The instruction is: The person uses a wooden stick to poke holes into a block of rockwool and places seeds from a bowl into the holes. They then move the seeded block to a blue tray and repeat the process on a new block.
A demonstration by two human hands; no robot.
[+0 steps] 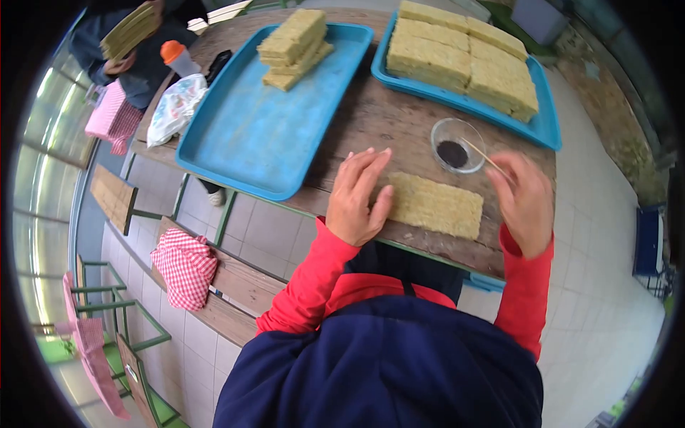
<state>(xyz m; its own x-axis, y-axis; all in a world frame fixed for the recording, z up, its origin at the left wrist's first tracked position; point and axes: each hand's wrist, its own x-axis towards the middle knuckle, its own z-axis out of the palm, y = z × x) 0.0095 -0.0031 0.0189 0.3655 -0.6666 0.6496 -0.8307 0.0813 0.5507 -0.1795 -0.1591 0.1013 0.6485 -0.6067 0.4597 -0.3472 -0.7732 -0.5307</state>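
A thin yellow fibrous slab point(435, 205), rockwool by its look, lies flat on the wooden table point(357, 135) in front of me. My left hand point(359, 196) rests at the slab's left end, fingers stretched out and thumb apart. In the pinched fingers of my right hand point(526, 200) is a thin wooden stick point(477, 150). Its far end points into a clear round bowl point(437, 135), which holds a small dark heap point(452, 153). The bowl stands just beyond the slab.
A blue tray point(235, 143) at left carries stacked slabs point(296, 43); another blue tray point(549, 107) at right holds thick slab blocks point(464, 60). Beside them are a plastic bag point(175, 107) and an orange-capped bottle point(180, 60). Across the table, a person point(107, 53) holds slabs. A checkered cloth point(184, 267) covers something on the bench.
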